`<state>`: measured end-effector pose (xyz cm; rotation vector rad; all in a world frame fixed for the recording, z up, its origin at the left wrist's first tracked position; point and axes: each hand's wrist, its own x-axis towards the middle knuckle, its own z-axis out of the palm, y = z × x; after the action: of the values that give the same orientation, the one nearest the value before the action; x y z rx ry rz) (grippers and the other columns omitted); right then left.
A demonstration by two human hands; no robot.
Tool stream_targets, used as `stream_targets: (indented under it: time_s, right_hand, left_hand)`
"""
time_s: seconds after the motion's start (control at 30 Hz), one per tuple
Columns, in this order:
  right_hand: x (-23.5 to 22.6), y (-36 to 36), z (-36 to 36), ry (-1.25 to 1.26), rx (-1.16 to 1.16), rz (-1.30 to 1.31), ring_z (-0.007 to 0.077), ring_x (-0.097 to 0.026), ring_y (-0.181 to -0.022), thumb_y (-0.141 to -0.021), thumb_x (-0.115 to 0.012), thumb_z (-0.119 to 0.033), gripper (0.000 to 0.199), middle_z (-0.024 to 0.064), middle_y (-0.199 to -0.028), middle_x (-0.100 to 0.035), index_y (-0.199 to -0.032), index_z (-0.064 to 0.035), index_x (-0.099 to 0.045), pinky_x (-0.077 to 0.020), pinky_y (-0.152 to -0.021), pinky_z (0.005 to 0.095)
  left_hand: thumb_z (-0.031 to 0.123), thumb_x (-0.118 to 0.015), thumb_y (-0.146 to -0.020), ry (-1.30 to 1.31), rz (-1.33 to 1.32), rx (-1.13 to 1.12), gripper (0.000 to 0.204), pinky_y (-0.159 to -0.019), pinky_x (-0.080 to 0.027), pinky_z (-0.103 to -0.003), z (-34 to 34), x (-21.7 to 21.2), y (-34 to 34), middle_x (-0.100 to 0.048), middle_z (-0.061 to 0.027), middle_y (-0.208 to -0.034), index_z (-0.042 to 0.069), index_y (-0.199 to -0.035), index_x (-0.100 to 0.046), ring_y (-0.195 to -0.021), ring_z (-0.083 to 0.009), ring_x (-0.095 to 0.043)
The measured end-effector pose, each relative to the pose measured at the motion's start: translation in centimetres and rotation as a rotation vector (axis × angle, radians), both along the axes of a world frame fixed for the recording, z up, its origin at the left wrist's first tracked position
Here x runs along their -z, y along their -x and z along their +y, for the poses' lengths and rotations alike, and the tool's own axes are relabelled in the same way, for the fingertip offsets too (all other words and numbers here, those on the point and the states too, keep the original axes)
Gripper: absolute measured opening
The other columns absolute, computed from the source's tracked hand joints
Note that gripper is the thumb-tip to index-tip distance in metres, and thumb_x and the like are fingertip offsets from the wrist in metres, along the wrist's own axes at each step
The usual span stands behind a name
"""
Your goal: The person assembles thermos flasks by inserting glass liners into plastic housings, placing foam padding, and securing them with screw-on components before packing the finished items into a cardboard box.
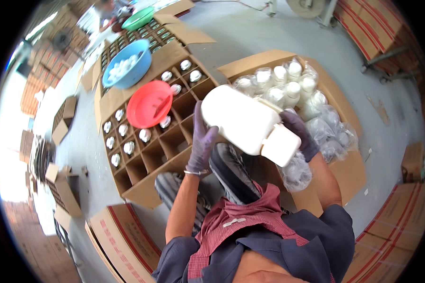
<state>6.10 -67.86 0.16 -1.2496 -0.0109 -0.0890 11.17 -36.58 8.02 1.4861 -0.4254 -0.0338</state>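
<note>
A large white plastic bottle (238, 120) with a square-looking white cap (281, 145) lies tilted in the air between my hands, cap toward the right. My left hand (203, 141), in a purple glove, grips its base end. Around the shoulder near the cap, my right hand (301, 134), gloved too, holds it from behind; some of those fingers are hidden. Below left is a divided carton (148, 158) with silver-capped bottles in some cells and a red plastic bowl (148, 104) on top. To the right, an open carton (337, 181) holds several white bottles in clear plastic bags (293, 94).
A blue basin (144, 63) of small white pieces stands farther back, beyond it a green basin (138, 19) and a person (109, 12). Closed cartons (123, 236) flank me on both sides. Stacked boxes (373, 21) stand on a trolley at the far right.
</note>
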Motion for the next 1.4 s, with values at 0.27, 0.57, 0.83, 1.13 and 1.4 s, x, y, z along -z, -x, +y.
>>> stream_targets:
  time_s: [0.27, 0.57, 0.83, 1.13, 1.4]
  right_hand:
    - [-10.1, 0.7, 14.9, -0.373, -0.729, 0.265, 0.0258, -0.058, -0.117, -0.087, -0.046, -0.074, 0.091, 0.0133, -0.138, -0.05, -0.15, -0.0104, -0.03, -0.0494, -0.097, 0.037]
    - [-11.0, 2.5, 20.9, 1.071, -0.452, -0.914, 0.0372, -0.046, -0.124, -0.07, -0.076, -0.022, 0.066, 0.0186, -0.131, -0.048, -0.131, -0.01, -0.054, -0.0366, -0.108, 0.0436]
    - [-10.3, -16.4, 28.7, 1.001, -0.135, -0.694, 0.0364, -0.05, -0.119, -0.073, -0.077, -0.034, 0.069, 0.0211, -0.124, -0.055, -0.129, -0.0022, -0.053, -0.0409, -0.102, 0.0465]
    - [-11.0, -8.7, 34.0, 0.687, -0.675, -0.397, 0.0306, -0.063, -0.105, -0.086, -0.069, -0.021, 0.039, 0.0172, -0.111, -0.064, -0.117, 0.0013, -0.061, -0.0495, -0.092, 0.038]
    - [-6.5, 1.1, 23.3, 0.75, -0.801, -0.727, 0.0268, -0.064, -0.096, -0.082, -0.072, -0.016, 0.017, 0.0091, -0.096, -0.069, -0.096, -0.007, -0.072, -0.0487, -0.089, 0.0407]
  left_hand:
    - [0.023, -0.06, -0.097, 0.369, 0.094, -0.717, 0.027, -0.079, -0.048, -0.026, 14.7, 3.2, 2.8, -0.066, -0.0038, -0.097, -0.001, -0.107, -0.065, -0.089, -0.01, -0.058]
    - [0.018, -0.058, -0.096, -0.18, 0.068, -1.07, 0.025, -0.063, -0.046, -0.025, 23.1, -0.1, 6.4, -0.063, -0.0022, -0.075, -0.005, -0.096, -0.067, -0.068, -0.0084, -0.052]
    - [0.016, -0.069, -0.078, -1.052, -0.814, -0.332, 0.019, -0.069, -0.053, -0.036, 16.1, -1.6, 12.9, -0.064, -0.0037, -0.088, 0.015, -0.096, -0.065, -0.076, -0.0246, -0.063]
    - [0.007, -0.049, -0.094, -0.031, 0.21, -0.568, 0.026, -0.097, -0.044, -0.032, 20.6, 3.0, 17.2, -0.064, -0.0119, -0.113, -0.001, -0.116, -0.062, -0.109, -0.0224, -0.06]
    - [0.007, -0.041, -0.097, -0.095, 0.154, -0.222, 0.029, -0.117, -0.024, -0.047, 18.3, 2.5, 18.0, -0.068, -0.0123, -0.111, -0.002, -0.1, -0.068, -0.112, -0.0229, -0.06]
